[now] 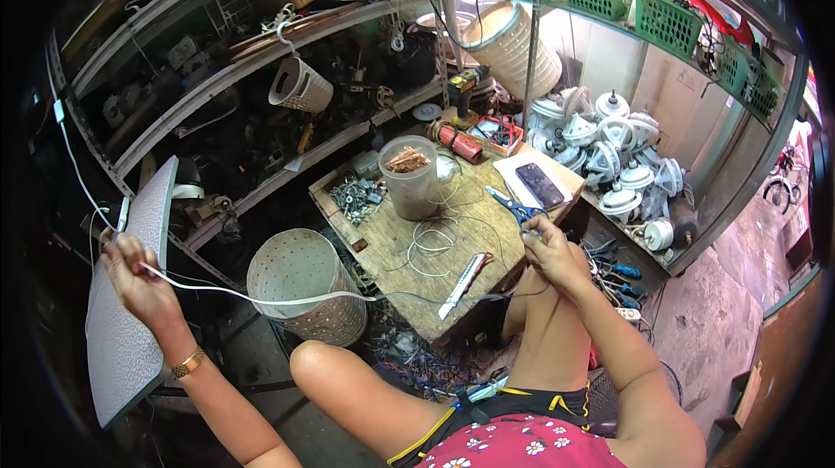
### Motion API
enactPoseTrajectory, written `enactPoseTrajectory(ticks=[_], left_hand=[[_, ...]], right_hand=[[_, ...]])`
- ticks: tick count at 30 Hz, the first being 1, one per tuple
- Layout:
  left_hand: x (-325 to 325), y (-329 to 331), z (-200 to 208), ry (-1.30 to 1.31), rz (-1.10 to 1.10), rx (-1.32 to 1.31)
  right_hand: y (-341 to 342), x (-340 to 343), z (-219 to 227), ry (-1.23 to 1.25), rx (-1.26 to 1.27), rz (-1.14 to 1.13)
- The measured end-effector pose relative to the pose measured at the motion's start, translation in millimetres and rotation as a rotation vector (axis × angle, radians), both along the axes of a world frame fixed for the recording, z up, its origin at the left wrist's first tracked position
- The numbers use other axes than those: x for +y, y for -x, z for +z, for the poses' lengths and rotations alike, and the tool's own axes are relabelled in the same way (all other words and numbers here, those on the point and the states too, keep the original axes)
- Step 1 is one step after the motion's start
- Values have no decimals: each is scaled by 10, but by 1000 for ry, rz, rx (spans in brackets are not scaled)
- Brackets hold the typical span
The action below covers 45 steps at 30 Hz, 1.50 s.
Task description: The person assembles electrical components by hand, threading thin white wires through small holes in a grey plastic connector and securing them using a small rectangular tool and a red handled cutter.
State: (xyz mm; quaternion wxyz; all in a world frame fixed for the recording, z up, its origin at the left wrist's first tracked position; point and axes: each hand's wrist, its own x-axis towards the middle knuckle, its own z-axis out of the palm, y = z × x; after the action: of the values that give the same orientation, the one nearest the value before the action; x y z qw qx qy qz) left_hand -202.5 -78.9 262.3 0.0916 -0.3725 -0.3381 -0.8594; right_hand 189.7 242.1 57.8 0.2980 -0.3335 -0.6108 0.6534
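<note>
At far left my left hand is closed around a white cable, beside a tilted pale textured panel. The cable stretches across above my knees toward my right hand, turning greyer along the way. My right hand is closed in a pinch above my right knee, and the cable runs in under it; its fingertips hide the end. Just past those fingers, blue scissors lie on the wooden table. A slim white strip-like thing rests near the table's front edge.
On the table stand a translucent bucket of copper-coloured pieces, a tray of screws and a phone. A perforated bin stands left of it. White fan motors are heaped at right. Wire scraps litter the floor.
</note>
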Motion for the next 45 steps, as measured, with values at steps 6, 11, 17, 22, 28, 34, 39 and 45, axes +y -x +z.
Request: enactPoseTrajectory(ticks=[6, 11, 17, 22, 28, 34, 39, 45], left_hand=[[752, 75, -184, 94, 699, 136], [963, 280, 450, -108, 1177, 509], [991, 754, 1446, 139, 1095, 534], [1707, -661, 997, 598, -129, 230], [2500, -1646, 460, 704, -691, 379], [2877, -1447, 138, 530, 426, 1004], [2780, -1135, -705, 522, -498, 171], [2553, -631, -1726, 1121, -347, 171]], right_hand=[[368, -970, -554, -1035, -775, 908], [194, -1260, -2114, -1126, -1272, 1170], [323, -1014, -2000, -955, -1453, 1193], [829, -427, -124, -708, -600, 926], [1448, -317, 1468, -649, 175, 545], [1754, 200, 1638, -281, 293, 385], [1684, 933, 1744, 127, 509, 313], [1789, 1636, 1261, 18, 313, 268]])
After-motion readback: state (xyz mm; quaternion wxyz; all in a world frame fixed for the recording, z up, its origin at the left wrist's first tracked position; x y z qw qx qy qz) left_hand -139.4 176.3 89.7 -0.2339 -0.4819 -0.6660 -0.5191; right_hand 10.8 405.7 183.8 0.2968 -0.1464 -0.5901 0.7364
